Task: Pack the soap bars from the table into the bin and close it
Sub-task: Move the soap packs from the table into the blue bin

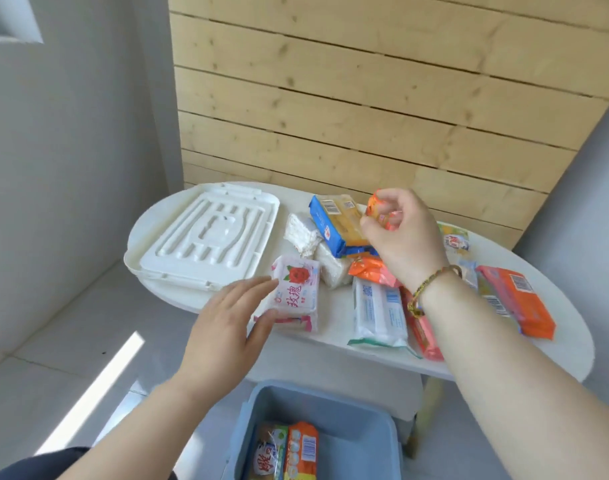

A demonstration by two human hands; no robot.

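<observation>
White and oval, the table (337, 327) carries a loose scatter of wrapped soap bars, and a pale blue bin (362, 419) stands open on the floor just in front of it. Two bars lie inside the bin at its near left: an orange-wrapped one (301, 452) and a green-and-white one (266, 455) touching it. The bin's white lid (206, 237) rests upside down on the left part of the table, ribs facing up.

The left hand (227, 330) is spread at the table's near edge, thumb and fingers closing around a pink rose-printed soap bar (296, 294); whether the bar is actually lifted or only touched is hard to tell. The right hand (398, 233), a beaded bracelet (431, 282) at its wrist, is raised above the pile and pinches a small orange packet (381, 211) between fingertips and thumb.

Beneath that hand lies a blue-and-yellow bar (337, 221), propped on white-wrapped bars (303, 233). Nearer the edge sit a white-and-blue bar (379, 313), a salmon-pink one (422, 332) beside it, and an orange bar (523, 301) at the far right. A wooden plank wall (365, 98) rises behind the table.
</observation>
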